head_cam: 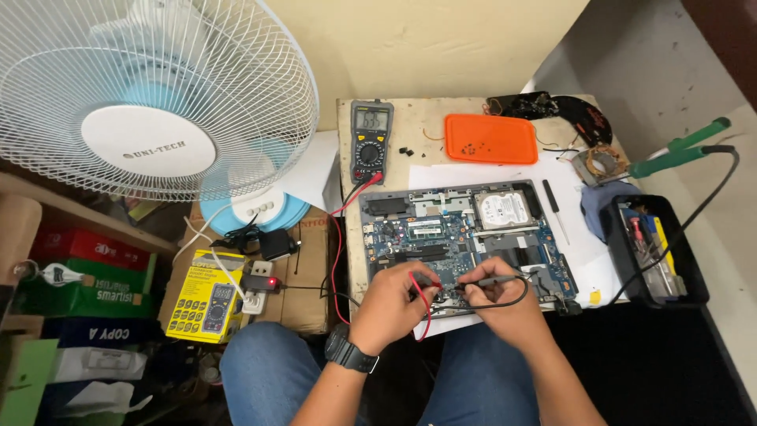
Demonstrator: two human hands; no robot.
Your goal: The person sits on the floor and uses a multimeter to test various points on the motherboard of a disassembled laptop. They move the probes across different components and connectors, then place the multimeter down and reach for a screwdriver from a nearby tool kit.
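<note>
An opened laptop base [465, 233] lies on a small table, its blue circuit board and silver hard drive [505, 209] exposed. My left hand [392, 304] pinches a red-leaded test probe [422, 293] against the board's near edge. My right hand [498, 302] holds a black test probe [493, 281] lying across the board beside it. Red and black leads run left and up to a grey multimeter [371, 142] standing at the table's back left. A dark watch sits on my left wrist.
An orange tray [490, 139] with small screws sits at the back. A screwdriver [554, 207] lies right of the laptop. A black tool tray [654, 251] and a green-handled soldering iron [678, 154] are at right. A white fan [150, 102] and boxes stand at left.
</note>
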